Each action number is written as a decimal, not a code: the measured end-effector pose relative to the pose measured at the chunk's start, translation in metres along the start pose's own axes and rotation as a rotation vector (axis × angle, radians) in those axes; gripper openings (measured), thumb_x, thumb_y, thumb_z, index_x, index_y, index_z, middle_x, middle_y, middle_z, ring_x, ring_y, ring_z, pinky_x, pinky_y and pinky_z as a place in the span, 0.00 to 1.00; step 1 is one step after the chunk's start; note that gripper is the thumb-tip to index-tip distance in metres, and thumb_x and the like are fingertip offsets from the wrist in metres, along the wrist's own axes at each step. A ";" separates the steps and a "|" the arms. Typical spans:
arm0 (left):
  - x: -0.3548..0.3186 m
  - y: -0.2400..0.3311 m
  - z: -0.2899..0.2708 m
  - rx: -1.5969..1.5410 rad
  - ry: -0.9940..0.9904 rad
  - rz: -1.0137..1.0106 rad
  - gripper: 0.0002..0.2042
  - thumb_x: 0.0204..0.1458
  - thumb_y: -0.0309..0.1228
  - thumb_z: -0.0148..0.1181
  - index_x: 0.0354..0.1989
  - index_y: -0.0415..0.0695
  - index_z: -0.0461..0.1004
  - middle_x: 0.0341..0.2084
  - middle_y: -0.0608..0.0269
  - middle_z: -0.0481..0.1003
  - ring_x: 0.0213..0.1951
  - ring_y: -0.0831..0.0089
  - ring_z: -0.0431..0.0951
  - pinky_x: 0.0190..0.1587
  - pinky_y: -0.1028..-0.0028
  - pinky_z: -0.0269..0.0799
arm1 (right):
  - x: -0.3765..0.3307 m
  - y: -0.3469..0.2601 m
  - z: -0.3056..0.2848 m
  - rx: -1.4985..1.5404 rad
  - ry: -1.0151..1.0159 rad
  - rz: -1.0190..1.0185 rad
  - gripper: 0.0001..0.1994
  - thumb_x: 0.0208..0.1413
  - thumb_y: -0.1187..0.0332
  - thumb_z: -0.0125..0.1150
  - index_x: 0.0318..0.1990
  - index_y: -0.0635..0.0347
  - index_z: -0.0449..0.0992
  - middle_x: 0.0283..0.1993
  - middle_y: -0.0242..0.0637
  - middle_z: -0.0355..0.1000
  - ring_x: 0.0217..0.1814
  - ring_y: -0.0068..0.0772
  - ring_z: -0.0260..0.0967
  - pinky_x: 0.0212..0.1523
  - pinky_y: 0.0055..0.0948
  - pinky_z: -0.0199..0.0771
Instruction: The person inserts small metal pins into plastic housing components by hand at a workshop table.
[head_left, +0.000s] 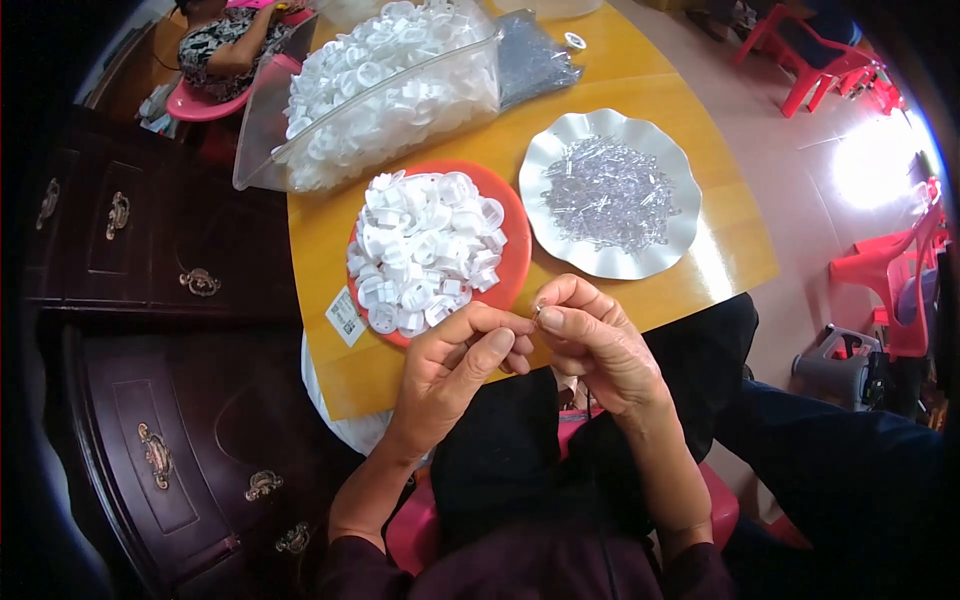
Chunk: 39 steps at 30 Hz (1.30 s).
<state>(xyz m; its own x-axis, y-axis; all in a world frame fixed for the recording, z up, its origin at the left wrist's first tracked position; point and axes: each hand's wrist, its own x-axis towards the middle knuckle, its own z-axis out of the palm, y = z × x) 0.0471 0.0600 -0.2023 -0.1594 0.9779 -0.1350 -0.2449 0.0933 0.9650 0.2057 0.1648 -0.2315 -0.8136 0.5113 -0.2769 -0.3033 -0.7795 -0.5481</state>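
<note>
My left hand [445, 370] and my right hand [605, 350] meet just in front of the plates, at the table's near edge. Thumb and index finger of the right hand pinch a small shiny piece [539, 309], too tiny to name for certain. The left fingers are curled, the index fingertip close against that pinch; anything they hold is hidden. Past the left hand, an orange-red plate [515, 250] carries a heap of white plastic fittings [425, 245]. Beyond the right hand, a white scalloped plate [685, 215] holds many thin clear pins or rods [610, 190].
A large clear bin [380, 110] full of white fittings stands at the back left, beside a grey plastic bag [535, 60] and a loose white ring [574, 41]. Dark drawers [150, 420] line the left. Red chairs [890, 270] and a grey stool [835, 365] stand right. Another person [230, 50] sits far left.
</note>
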 end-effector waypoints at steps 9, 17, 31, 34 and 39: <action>-0.018 -0.014 -0.007 0.308 0.135 0.149 0.05 0.56 0.22 0.61 0.40 0.38 0.75 0.33 0.63 0.76 0.33 0.78 0.76 0.38 0.78 0.72 | 0.000 0.027 0.009 -0.114 0.025 0.001 0.07 0.60 0.68 0.63 0.43 0.57 0.76 0.35 0.24 0.73 0.25 0.08 0.58 0.22 0.13 0.52; -0.025 -0.011 -0.010 0.794 0.135 0.447 0.07 0.51 0.16 0.61 0.37 0.38 0.74 0.29 0.59 0.75 0.29 0.67 0.77 0.31 0.73 0.73 | -0.012 0.026 0.018 -0.487 0.098 -0.085 0.07 0.56 0.72 0.66 0.41 0.60 0.79 0.31 0.25 0.73 0.27 0.11 0.62 0.25 0.18 0.60; -0.019 -0.003 -0.046 1.213 0.372 0.484 0.12 0.45 0.24 0.71 0.38 0.42 0.77 0.31 0.61 0.74 0.31 0.64 0.76 0.34 0.68 0.73 | -0.016 0.036 0.019 -0.965 0.220 -0.331 0.04 0.53 0.75 0.67 0.35 0.65 0.79 0.27 0.35 0.74 0.24 0.19 0.66 0.25 0.22 0.65; -0.009 -0.002 -0.052 1.416 0.418 0.548 0.13 0.42 0.22 0.71 0.38 0.42 0.77 0.33 0.62 0.73 0.35 0.63 0.75 0.37 0.67 0.72 | -0.017 0.037 0.016 -0.894 0.240 -0.325 0.04 0.54 0.74 0.67 0.35 0.65 0.79 0.25 0.34 0.74 0.23 0.18 0.65 0.25 0.22 0.65; -0.009 -0.003 -0.053 1.250 0.417 0.433 0.11 0.45 0.21 0.69 0.37 0.41 0.76 0.34 0.62 0.73 0.35 0.69 0.75 0.37 0.71 0.72 | -0.018 0.038 0.012 -0.870 0.276 -0.317 0.06 0.54 0.72 0.67 0.35 0.66 0.79 0.24 0.32 0.72 0.23 0.18 0.64 0.25 0.22 0.64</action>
<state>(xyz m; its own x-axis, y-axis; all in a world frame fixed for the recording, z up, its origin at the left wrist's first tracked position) -0.0017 0.0413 -0.2161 -0.3272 0.8648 0.3809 0.8713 0.1201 0.4758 0.2027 0.1219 -0.2383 -0.5785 0.8052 -0.1306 0.0751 -0.1069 -0.9914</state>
